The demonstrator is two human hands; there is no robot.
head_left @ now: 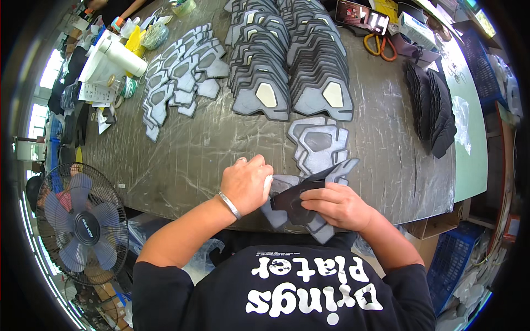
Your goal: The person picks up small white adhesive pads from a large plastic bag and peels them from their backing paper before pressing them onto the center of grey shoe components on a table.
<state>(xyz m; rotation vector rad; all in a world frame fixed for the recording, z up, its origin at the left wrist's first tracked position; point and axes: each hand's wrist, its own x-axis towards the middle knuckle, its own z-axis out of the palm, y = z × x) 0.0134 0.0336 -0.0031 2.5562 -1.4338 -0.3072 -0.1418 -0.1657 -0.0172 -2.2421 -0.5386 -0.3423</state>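
My right hand point(341, 205) pinches a dark-faced, cut-out pad piece point(290, 201) between thumb and fingers at the table's near edge. Part of that piece is folded up, and grey faces show around it. My left hand point(245, 183), with a silver bangle at the wrist, is closed just left of the piece. A small white thing point(268, 185) shows at its fingers; its kind is mostly hidden. Beyond my right hand, a few loose grey angular pads point(320, 148) overlap on the table. Farther off stand two long rows of overlapping grey pads, a left row point(254, 99) and a right row point(316, 98), with cream inserts.
More grey pads point(182, 71) lie at the back left, near a white bottle point(122, 58). Back right are orange-handled scissors point(380, 47), a phone point(361, 16) and black quilted pieces point(430, 110). A fan point(83, 223) stands left of the table point(182, 149).
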